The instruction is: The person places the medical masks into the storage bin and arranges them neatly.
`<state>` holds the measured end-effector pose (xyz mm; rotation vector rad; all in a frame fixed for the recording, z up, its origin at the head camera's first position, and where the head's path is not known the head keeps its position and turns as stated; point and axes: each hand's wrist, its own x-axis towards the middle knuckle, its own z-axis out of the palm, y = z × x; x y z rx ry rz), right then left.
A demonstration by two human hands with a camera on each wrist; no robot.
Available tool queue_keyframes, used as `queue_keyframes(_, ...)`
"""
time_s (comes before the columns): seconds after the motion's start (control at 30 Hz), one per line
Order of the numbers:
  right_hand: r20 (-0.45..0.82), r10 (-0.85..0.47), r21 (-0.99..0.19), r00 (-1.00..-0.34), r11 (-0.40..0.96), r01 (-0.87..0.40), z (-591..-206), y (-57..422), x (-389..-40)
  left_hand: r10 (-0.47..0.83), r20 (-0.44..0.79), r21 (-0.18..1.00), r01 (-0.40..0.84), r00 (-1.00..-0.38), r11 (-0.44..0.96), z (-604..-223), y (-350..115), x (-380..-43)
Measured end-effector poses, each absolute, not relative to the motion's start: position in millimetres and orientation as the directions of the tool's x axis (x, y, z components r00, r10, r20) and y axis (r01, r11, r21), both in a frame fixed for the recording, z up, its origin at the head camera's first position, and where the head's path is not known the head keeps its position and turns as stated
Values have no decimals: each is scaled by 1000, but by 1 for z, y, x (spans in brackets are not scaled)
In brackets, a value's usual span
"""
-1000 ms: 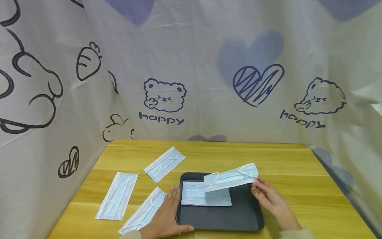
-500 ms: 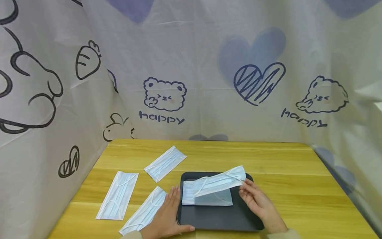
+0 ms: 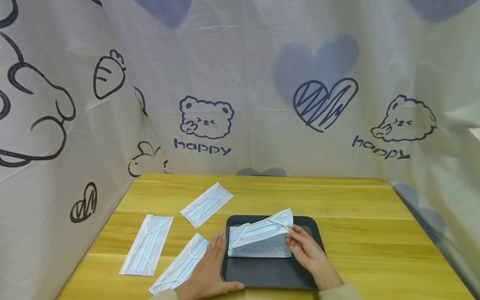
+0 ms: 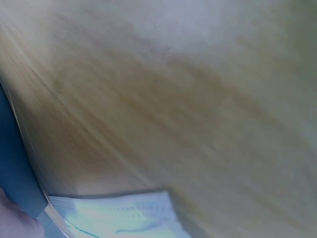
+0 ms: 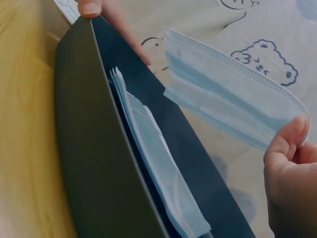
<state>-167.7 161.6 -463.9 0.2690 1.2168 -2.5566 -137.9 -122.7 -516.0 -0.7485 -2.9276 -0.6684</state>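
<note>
My right hand (image 3: 305, 252) pinches the right end of a pale blue face mask (image 3: 262, 228) between thumb and fingers. That mask is tilted above a dark grey tray (image 3: 273, 273), its left end low over the masks lying there. Inside the tray, at its left, lies a small stack of face masks (image 5: 153, 148), seen edge-on in the right wrist view. My left hand (image 3: 208, 266) rests with straight fingers along the tray's left side, thumb at the near left corner. Part of a loose mask (image 3: 183, 264) is hidden under the left hand.
Two more face masks lie flat on the wooden table (image 3: 356, 216): one mask (image 3: 147, 245) at the left and another mask (image 3: 207, 205) behind the tray's left corner. A printed cloth (image 3: 258, 83) hangs along the table's back and sides.
My right hand has moved left with the pinched mask, from over the tray's right side to above the stack. The left hand stays at the tray's left side.
</note>
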Motion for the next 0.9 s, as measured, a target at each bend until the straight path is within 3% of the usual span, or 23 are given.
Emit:
queue_keyframes(0.53,-344,-165,-705,-924,-604,370,-472,148,-175,460,192,380,497,-867,780,-514,-123,-138)
queue_keyframes(0.9,-393,-110,-821,-913,-406,403,-482,150,-172,450,188,402,486,-873,776,-515,-123,-137)
